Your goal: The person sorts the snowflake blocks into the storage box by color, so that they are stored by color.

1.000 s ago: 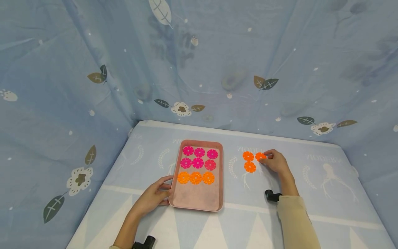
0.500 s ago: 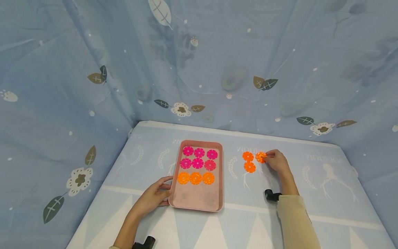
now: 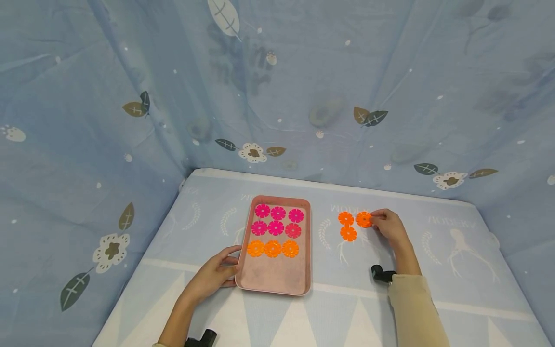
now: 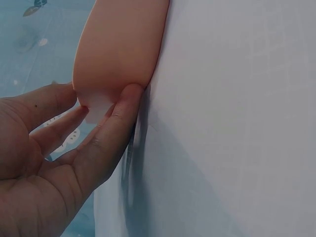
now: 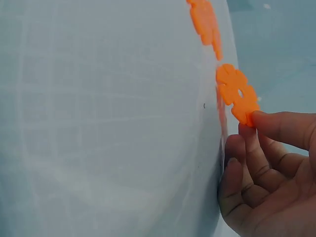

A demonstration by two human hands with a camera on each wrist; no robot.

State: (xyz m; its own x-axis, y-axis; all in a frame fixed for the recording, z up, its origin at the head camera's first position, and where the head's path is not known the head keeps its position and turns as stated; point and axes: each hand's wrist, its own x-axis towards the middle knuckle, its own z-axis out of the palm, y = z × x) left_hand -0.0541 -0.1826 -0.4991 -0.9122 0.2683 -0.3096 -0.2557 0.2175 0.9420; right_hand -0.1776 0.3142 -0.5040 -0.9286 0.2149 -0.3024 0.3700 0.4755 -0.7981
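Note:
My left hand (image 3: 215, 273) holds the left edge of a pink tray (image 3: 273, 282); in the left wrist view its fingertips (image 4: 129, 94) meet the tray's outer wall (image 4: 121, 42). Inside the tray lie rows of pink flower-shaped snowflake discs (image 3: 276, 227) and a row of orange snowflake discs (image 3: 273, 248). Out to the right, my right hand (image 3: 389, 226) pinches an orange snowflake disc (image 5: 232, 89) by its rim between thumb and finger; the disc is tilted up. Two more orange snowflake discs (image 3: 348, 233) lie flat on the cloth just left of it.
A pale blue and white patterned cloth (image 3: 334, 318) covers the table. Blue printed fabric (image 3: 303, 72) hangs around the back and sides. Black devices are at both wrists, one of them the right wrist device (image 3: 382, 273).
My right hand has shifted its grip on the orange snowflake disc, from over it to its right rim, uncovering most of its face. My left hand and the tray have stayed still.

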